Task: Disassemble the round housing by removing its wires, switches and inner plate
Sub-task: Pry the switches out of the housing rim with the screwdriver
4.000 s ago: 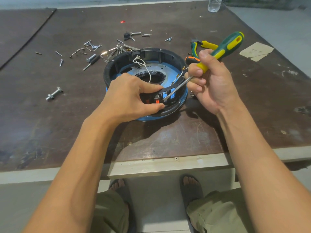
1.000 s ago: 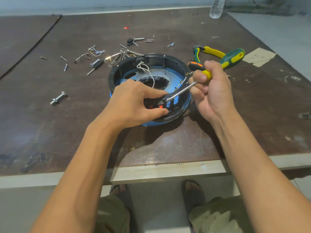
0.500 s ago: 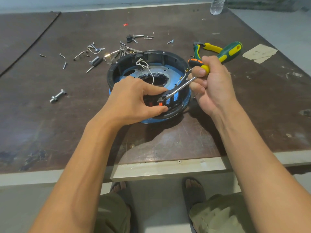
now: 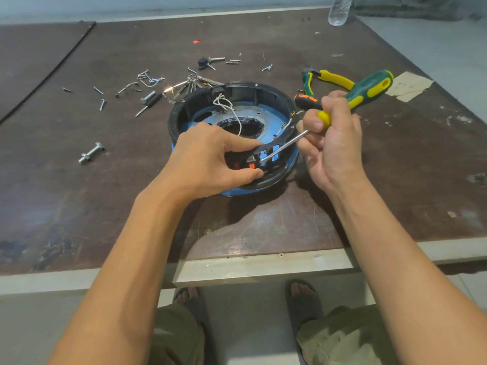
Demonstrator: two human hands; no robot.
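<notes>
Prying at the round housing (image 4: 237, 101)
Left hand (image 4: 208, 159) pinches its near rim; right hand (image 4: 334, 138) grips the screwdriver (image 4: 366, 90)

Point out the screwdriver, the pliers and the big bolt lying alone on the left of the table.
screwdriver (image 4: 369, 86), head view, on its green and yellow handle.
pliers (image 4: 334, 78), head view, on the upper yellow handle.
big bolt (image 4: 91, 153), head view, on the middle of its shank.

Round housing (image 4: 263, 94): black wall, blue base band. Inner plate (image 4: 274, 118): blue with grey centre. Wires (image 4: 223, 101): white. Switches (image 4: 251, 165): orange. Screwdriver (image 4: 369, 87) handle: green with yellow patches. Pliers (image 4: 334, 79): yellow and green. Desk (image 4: 263, 227): dark brown.
</notes>
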